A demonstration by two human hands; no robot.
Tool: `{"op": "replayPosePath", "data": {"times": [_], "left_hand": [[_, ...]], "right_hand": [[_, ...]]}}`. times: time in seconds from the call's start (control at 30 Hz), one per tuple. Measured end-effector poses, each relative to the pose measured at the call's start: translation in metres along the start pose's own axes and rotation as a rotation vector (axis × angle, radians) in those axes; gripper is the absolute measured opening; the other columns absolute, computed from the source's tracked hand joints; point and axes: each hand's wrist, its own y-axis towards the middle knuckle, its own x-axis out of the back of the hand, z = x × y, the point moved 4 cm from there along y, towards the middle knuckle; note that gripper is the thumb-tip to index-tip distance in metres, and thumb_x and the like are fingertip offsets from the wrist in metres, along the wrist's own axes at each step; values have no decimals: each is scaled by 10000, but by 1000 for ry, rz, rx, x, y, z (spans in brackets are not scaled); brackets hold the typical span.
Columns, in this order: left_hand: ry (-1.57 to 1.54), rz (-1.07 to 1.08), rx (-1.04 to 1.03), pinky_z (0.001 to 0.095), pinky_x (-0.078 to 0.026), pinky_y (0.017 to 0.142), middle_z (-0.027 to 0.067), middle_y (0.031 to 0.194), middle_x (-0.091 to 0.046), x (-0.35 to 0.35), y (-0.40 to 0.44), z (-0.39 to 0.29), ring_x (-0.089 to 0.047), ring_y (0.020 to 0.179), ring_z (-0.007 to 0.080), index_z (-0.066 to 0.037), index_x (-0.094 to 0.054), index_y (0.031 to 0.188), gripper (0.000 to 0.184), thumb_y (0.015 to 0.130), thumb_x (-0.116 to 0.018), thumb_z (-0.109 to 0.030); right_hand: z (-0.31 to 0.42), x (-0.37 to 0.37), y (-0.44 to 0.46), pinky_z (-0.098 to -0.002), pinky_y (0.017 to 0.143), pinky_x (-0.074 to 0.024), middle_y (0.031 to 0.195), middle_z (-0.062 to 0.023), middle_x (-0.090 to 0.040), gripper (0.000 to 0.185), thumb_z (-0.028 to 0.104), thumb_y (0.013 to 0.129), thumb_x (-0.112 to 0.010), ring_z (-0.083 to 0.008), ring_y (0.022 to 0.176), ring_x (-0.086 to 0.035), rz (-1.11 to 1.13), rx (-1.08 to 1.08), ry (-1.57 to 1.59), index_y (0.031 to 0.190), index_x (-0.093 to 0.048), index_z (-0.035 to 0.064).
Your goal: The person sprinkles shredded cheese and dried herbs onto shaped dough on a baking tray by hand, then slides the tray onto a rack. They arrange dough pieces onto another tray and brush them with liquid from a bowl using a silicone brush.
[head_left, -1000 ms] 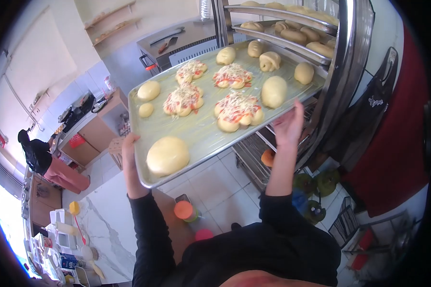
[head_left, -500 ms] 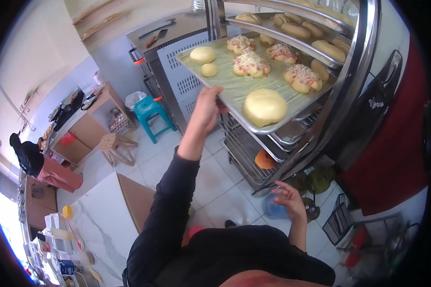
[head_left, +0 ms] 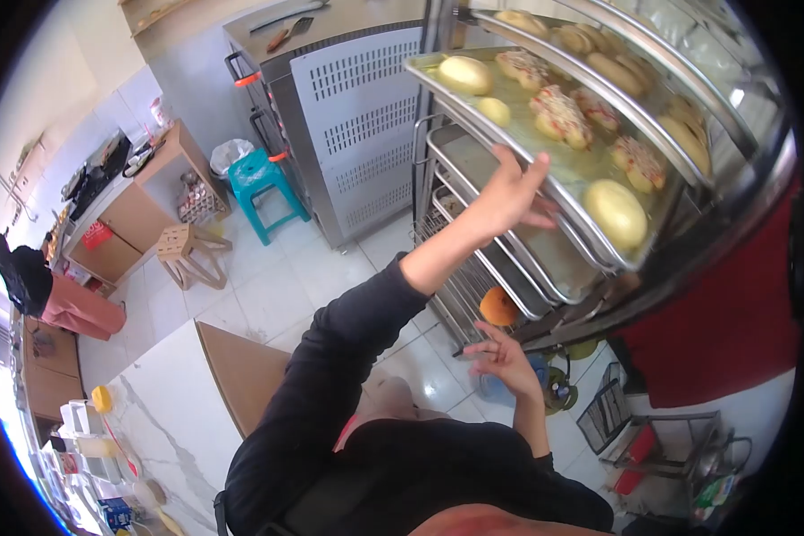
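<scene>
A metal baking tray (head_left: 531, 154) sits in the tall rack, carrying smooth pale dough rounds (head_left: 615, 216) and dough pieces topped with shredded cheese and red bits (head_left: 560, 116). My left hand (head_left: 509, 195) is at the tray's front edge with its fingers apart; some fingertips overlap the rim, and whether they touch it is unclear. Lower down, my right hand (head_left: 506, 359) hangs open in front of the rack, holding nothing. An orange round object (head_left: 498, 306) lies on a lower level just above it.
The metal rack (head_left: 688, 295) holds more trays, including one of shaped dough (head_left: 598, 61) above. To the left stand a steel cabinet (head_left: 353, 116), a teal stool (head_left: 263, 192), a wooden stool (head_left: 190, 255) and a marble-topped table (head_left: 174, 393). Another person (head_left: 54, 290) is at the far-left counter.
The tray has moved right and deeper into the rack. My left hand went from gripping its edge to spread fingers at its front. My right hand moved slightly left, and the view shifted.
</scene>
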Motion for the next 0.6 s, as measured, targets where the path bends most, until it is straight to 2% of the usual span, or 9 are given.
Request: {"op": "replayPosePath", "data": {"times": [0.07, 0.1, 0.13, 0.2, 0.27, 0.33, 0.43, 0.5, 0.6], "left_hand": [[32, 111, 3, 343, -544, 689, 233, 1197, -394, 25, -9, -4, -570, 920, 281, 58, 61, 1331, 795, 892, -406, -412], [64, 75, 23, 337, -545, 677, 207, 1178, -407, 45, -13, -3, -572, 915, 262, 21, -53, 1353, 716, 894, -399, -407], [84, 91, -12, 332, -545, 672, 197, 1172, -411, 64, -19, -6, -574, 913, 255, 1, -79, 1356, 692, 893, -406, -396], [129, 128, -82, 323, -544, 661, 178, 1159, -418, 107, -30, -13, -577, 908, 242, -39, -131, 1362, 646, 891, -419, -376], [84, 106, -51, 318, -541, 657, 164, 1155, -419, 151, -47, -14, -579, 903, 236, -68, -179, 1354, 611, 882, -437, -358], [62, 34, -31, 314, -536, 648, 152, 1151, -424, 200, -54, -21, -580, 898, 233, -78, -226, 1340, 582, 874, -448, -347], [48, -153, -1, 308, -530, 639, 141, 1144, -427, 280, -69, -23, -577, 899, 224, -69, -291, 1310, 521, 872, -443, -307], [31, -277, -2, 302, -529, 646, 137, 1140, -419, 327, -80, -35, -568, 908, 212, -71, -330, 1290, 449, 881, -426, -231], [45, -378, -22, 309, -518, 650, 126, 1125, -444, 382, -93, -44, -568, 892, 208, -67, -357, 1269, 438, 879, -419, -256]], "right_hand": [[31, -13, 29, -275, 627, -521, 856, -129, -604, 581, 6, 761, -587, -156, 668, -591, -53, 201, -58, 1278, -323, -17], [62, -24, 35, -272, 601, -518, 822, -125, -601, 552, 58, 781, -582, -157, 641, -588, -87, 328, -72, 1267, -332, -26], [91, -37, 42, -268, 574, -515, 788, -120, -598, 532, 109, 802, -577, -158, 613, -584, -122, 457, -83, 1255, -340, -35], [136, -47, 62, -271, 508, -502, 759, -138, -590, 579, 355, 855, -501, -169, 547, -568, -292, 564, -12, 1239, -349, -51], [161, -46, 90, -281, 455, -488, 756, -149, -587, 643, 501, 866, -394, -182, 505, -549, -330, 782, 95, 1198, -391, -49], [175, -36, 110, -262, 476, -482, 754, -150, -585, 664, 551, 856, -367, -175, 528, -549, -590, 860, 79, 1153, -424, -40], [171, -20, 120, -274, 525, -485, 772, -158, -589, 615, 541, 861, -367, -172, 573, -557, -958, 859, 142, 1088, -471, -21], [174, -12, 117, -294, 569, -491, 790, -158, -594, 575, 511, 865, -392, -171, 606, -559, -953, 927, 159, 1059, -489, -22], [181, 9, 117, -321, 606, -498, 818, -150, -601, 505, 442, 868, -443, -180, 664, -571, -1034, 982, 196, 1014, -508, -37]]}}
